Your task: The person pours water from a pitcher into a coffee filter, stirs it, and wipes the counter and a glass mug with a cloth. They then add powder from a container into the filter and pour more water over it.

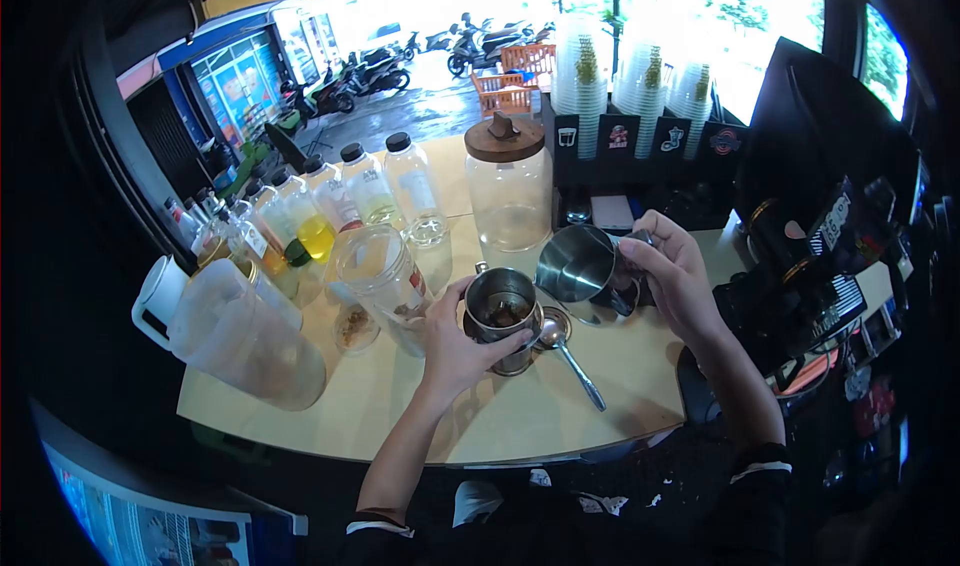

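My left hand (464, 344) is wrapped round a small metal pot (486, 288), thumb across its front. Dark, wet-looking bits lie at the bottom of the pot. In my right hand (672, 266) is a stainless steel pitcher (572, 274), gripped at its handle and tilted with its mouth toward the pot. The pitcher's rim is close beside the pot's right side. A metal spoon (577, 368) rests just right of the pot, its bowl on a small round metal lid. Left of my left hand stands a clear plastic jar (377, 266) with its top uncovered.
Two large plastic pitchers (245, 331) stand at the left of the wooden counter (380, 428). Behind them runs a row of black-capped bottles (364, 188). A wooden-lidded glass jar (508, 191) stands at the back, near stacked plastic cups (640, 91). Black machines (800, 256) occupy the right.
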A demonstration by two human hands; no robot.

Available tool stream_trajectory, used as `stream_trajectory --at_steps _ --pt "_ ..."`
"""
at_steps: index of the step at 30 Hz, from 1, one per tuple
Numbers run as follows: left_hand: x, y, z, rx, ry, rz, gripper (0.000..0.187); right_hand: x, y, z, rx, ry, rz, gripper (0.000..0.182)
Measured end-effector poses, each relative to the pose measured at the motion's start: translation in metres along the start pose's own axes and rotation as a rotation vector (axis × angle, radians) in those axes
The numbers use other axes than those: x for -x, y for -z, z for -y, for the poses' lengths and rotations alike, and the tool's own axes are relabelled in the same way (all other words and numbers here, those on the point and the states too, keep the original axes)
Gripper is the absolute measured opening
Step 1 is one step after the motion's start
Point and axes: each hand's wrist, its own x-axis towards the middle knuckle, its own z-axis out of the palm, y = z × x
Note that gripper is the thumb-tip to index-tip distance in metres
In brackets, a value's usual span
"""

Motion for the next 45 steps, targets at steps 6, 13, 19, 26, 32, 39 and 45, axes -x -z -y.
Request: stream_trajectory --at_steps 6,13,19,26,32,39,45 --pt "0.0 0.002 0.003 -0.043 -0.07 -0.02 0.076 -0.027 -0.005 0.002 0.036 0.032 0.051 0.013" --pt "-0.003 0.009 -0.001 0.035 -0.089 0.03 0.078 -0.042 -0.011 0.008 0.104 0.065 0.099 0.013" --pt "-0.003 0.011 -0.008 -0.068 -0.122 0.035 0.08 -0.043 -0.024 0.019 0.115 0.067 0.171 0.013" --pt "-0.003 0.009 -0.012 -0.123 -0.113 0.025 0.075 -0.046 -0.033 0.029 0.224 0.05 0.217 0.016" --pt "-0.003 0.005 -0.012 0.007 -0.073 0.019 0.072 -0.051 -0.04 0.032 0.335 0.042 0.24 0.019" --pt "-0.004 0.008 -0.019 0.029 -0.045 0.015 0.07 -0.052 -0.047 0.032 0.383 0.048 0.237 0.021" --pt "-0.003 0.009 -0.022 0.015 -0.054 0.02 0.069 -0.057 -0.047 0.023 0.374 0.059 0.24 0.02"
